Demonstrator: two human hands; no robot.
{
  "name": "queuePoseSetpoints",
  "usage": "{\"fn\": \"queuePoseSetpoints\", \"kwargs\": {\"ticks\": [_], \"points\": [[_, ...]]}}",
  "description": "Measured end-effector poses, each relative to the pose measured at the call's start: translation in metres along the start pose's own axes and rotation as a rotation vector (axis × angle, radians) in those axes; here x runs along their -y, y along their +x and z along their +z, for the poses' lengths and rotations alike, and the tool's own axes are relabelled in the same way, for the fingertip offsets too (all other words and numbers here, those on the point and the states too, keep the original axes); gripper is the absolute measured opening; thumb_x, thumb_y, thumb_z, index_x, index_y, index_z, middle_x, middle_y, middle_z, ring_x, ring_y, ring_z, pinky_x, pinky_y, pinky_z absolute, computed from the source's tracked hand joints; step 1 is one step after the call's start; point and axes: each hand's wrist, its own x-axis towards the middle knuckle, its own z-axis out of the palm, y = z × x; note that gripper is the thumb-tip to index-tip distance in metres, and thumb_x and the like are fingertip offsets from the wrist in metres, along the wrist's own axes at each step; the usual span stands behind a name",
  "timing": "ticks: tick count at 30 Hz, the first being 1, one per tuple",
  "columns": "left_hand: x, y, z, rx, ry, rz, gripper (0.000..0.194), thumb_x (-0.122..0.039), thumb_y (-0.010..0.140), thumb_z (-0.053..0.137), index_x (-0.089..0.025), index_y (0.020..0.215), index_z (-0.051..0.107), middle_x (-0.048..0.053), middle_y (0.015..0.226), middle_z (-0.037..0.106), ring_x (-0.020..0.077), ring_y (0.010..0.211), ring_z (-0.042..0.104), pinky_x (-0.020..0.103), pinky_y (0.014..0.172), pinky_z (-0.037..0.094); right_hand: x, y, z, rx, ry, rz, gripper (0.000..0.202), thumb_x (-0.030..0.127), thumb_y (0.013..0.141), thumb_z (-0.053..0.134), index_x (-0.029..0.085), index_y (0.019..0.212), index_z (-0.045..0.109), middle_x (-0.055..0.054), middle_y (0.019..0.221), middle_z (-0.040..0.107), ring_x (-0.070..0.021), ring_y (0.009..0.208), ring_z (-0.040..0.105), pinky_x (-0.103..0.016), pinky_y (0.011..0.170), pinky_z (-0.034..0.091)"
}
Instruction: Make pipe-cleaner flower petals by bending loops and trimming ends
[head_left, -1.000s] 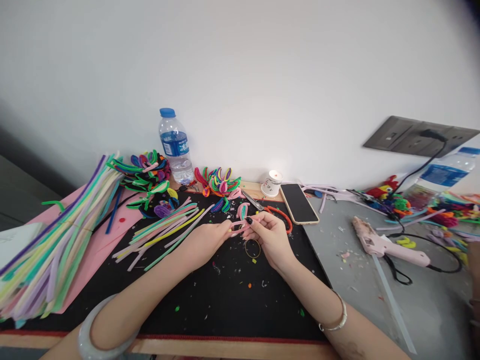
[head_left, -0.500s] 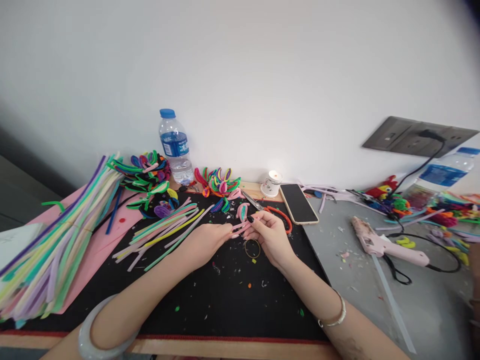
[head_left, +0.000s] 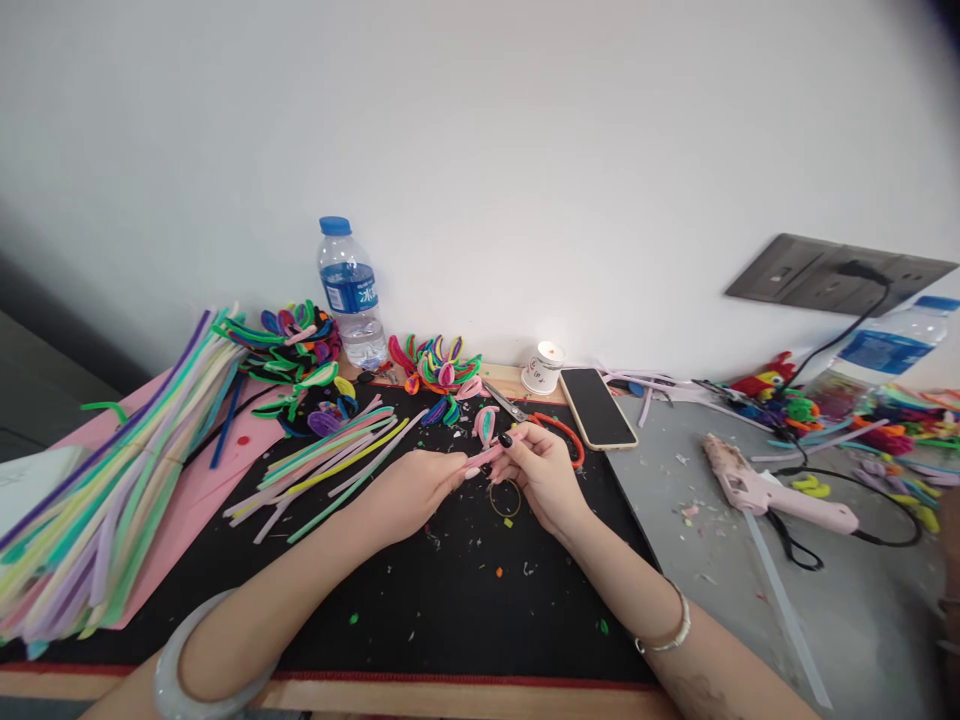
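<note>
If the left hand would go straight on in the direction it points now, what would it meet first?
The left hand would probably meet the fingers of the right hand first, just past the pink piece held between both; depth is hard to judge here.

Blue cap (head_left: 335,226) — black mat (head_left: 465,600), red-edged
</note>
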Motion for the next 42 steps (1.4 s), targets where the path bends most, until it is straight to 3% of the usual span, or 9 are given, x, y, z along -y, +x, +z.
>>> {"fn": "queuePoseSetpoints", "kwargs": {"ticks": [5, 12, 20, 26, 42], "points": [[-0.0007, 0.0011, -0.0012, -0.031, -0.056, -0.039, 0.033, -0.029, 0.092, 0.028, -0.018, 0.069, 0.048, -0.003, 0.06, 0.049, 0.0123, 0.054, 0.043, 0.023, 0.054, 0.027, -0.0009, 0.0, -0.0007, -0.011, -0.072, -0.031, 0.016, 0.028, 0.072, 0.069, 0.015, 0.075, 0.06, 0.0, 0.058, 0.064, -0.0106, 0.049, 0.061, -0.02, 0.048, 0.052], [-0.0022, 0.0014, -0.0014, -0.041, -0.189, -0.093, 0.041, -0.036, 0.093, 0.025, -0.017, 0.062, 0.045, -0.004, 0.056, 0.046, 0.0117, 0.054, 0.043, 0.023, 0.056, 0.028, -0.0016, 0.0007, -0.0016, 0.01, -0.15, -0.05, 0.016, 0.026, 0.071, 0.069, 0.014, 0.078, 0.061, 0.0, 0.06, 0.064, -0.011, 0.051, 0.061, -0.02, 0.047, 0.051], [-0.0015, 0.0018, 0.001, -0.095, -0.436, -0.145, 0.034, -0.039, 0.093, 0.025, -0.019, 0.078, 0.048, -0.006, 0.056, 0.036, 0.0103, 0.052, 0.034, 0.022, 0.051, 0.026, -0.0017, 0.0011, -0.0004, -0.076, -0.132, -0.079, 0.019, 0.029, 0.071, 0.069, 0.015, 0.071, 0.056, 0.001, 0.06, 0.062, -0.0084, 0.047, 0.056, -0.02, 0.044, 0.048], [0.0005, 0.0035, 0.0032, -0.115, -0.561, -0.171, 0.035, -0.039, 0.092, 0.029, -0.017, 0.074, 0.05, -0.006, 0.056, 0.034, 0.0091, 0.05, 0.032, 0.021, 0.049, 0.025, -0.0016, 0.0017, -0.0022, -0.114, -0.172, -0.085, 0.021, 0.031, 0.07, 0.069, 0.014, 0.068, 0.058, 0.0, 0.059, 0.062, -0.0082, 0.046, 0.054, -0.02, 0.044, 0.046], [-0.0018, 0.0048, 0.0004, -0.216, -0.545, -0.222, 0.034, -0.038, 0.09, 0.033, -0.017, 0.07, 0.05, -0.007, 0.054, 0.032, 0.0088, 0.048, 0.03, 0.021, 0.046, 0.022, -0.0014, 0.0, 0.0014, -0.108, -0.217, -0.059, 0.023, 0.033, 0.07, 0.068, 0.014, 0.062, 0.057, -0.002, 0.061, 0.065, -0.0076, 0.043, 0.052, -0.02, 0.042, 0.043]]}}
